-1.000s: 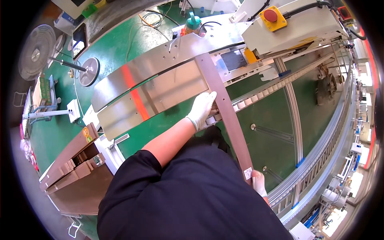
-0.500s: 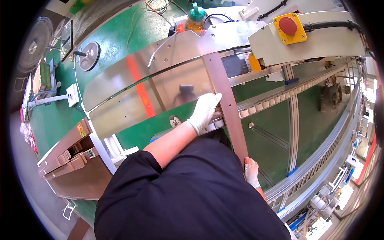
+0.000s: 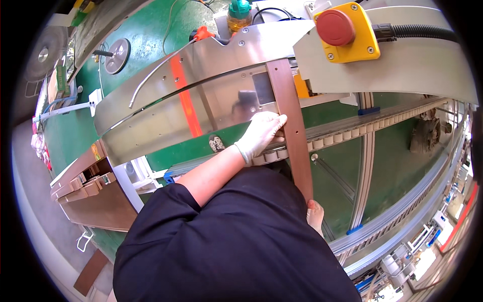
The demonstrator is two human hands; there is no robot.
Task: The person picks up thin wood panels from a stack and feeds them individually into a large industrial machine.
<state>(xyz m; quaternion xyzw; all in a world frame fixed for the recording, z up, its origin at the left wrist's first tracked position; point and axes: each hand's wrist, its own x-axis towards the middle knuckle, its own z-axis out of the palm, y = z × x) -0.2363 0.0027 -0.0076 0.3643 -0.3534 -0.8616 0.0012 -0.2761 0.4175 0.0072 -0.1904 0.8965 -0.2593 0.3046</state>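
A long, narrow brown board [image 3: 291, 118] with small holes lies crosswise in front of me, its far end against the metal machine side below the white housing. My left hand [image 3: 262, 135], in a white glove with bare fingertips, is closed on the board's left edge near its middle. At the near end my right hand [image 3: 315, 215] grips the board, partly hidden by my dark shirt. Beneath the board runs a roller track [image 3: 347, 135] with a row of pale rollers. To the left of the board, a shiny metal plate [image 3: 151, 132] carries a red-orange stripe.
A red emergency stop button [image 3: 335, 27] on a yellow box tops the white housing [image 3: 402, 65]. A thin grey cable [image 3: 156, 75] hangs over the metal side. At left stands a brown carton [image 3: 100, 201] holding brown pieces. A conveyor rail [image 3: 397, 201] curves along the right.
My view has come closer to the machine. The board, with both hands still on it, has shifted right, its far end nearer the white housing.
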